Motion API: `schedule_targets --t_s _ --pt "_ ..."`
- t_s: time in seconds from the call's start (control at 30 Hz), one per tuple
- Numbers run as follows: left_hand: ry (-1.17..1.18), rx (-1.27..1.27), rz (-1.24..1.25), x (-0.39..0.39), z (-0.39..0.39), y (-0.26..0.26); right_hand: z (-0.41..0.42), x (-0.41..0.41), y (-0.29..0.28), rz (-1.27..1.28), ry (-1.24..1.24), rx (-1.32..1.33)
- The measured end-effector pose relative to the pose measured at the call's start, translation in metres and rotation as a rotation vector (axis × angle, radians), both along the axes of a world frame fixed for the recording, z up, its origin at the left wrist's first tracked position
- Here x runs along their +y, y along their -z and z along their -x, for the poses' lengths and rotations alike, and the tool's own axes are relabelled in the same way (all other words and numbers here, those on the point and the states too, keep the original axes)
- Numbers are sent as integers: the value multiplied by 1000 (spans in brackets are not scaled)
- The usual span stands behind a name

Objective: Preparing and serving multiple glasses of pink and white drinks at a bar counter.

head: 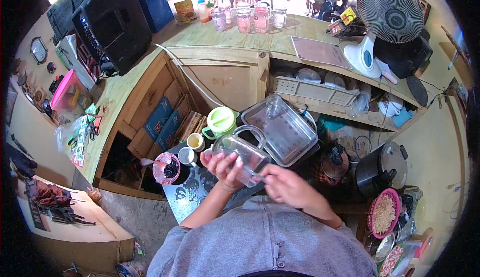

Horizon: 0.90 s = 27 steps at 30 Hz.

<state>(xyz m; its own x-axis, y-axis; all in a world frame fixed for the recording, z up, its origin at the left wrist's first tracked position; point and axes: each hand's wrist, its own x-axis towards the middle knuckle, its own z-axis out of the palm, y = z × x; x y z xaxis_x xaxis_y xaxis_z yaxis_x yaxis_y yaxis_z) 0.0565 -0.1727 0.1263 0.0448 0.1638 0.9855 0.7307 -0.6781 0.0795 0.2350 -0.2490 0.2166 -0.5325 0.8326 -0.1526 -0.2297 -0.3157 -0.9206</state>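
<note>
My left hand supports a clear glass mug from beneath and the side, with the mug tilted and its big handle pointing up. My right hand is closed at the mug's rim on a slim handle, seemingly of a spoon; what lies inside the mug is hard to tell. Just beyond stand a lime-green lidded pitcher, a cup with yellowish contents and a white mug. To the left is a pink-rimmed container with dark contents and a utensil.
A metal tray holding a clear glass lies beyond the mug on the dark worktop. Several glass mugs stand on the wooden counter, with a fan at right. A pink basket and black pot are lower right.
</note>
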Motion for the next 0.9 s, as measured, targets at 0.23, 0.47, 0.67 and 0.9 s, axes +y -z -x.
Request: schedule_targets --t_s 0.23,0.47,0.67,0.9 --pt "-36 -40 -110 10 11 5 -19 1 -11 190 -53 166" --pt "134 21 48 15 5 -10 17 11 -7 319 102 250" --pt "432 -442 745 37 24 -25 -36 4 -10 -170 341 -86" --pt "590 -208 907 37 39 -46 -36 34 -69 -953 644 -880"
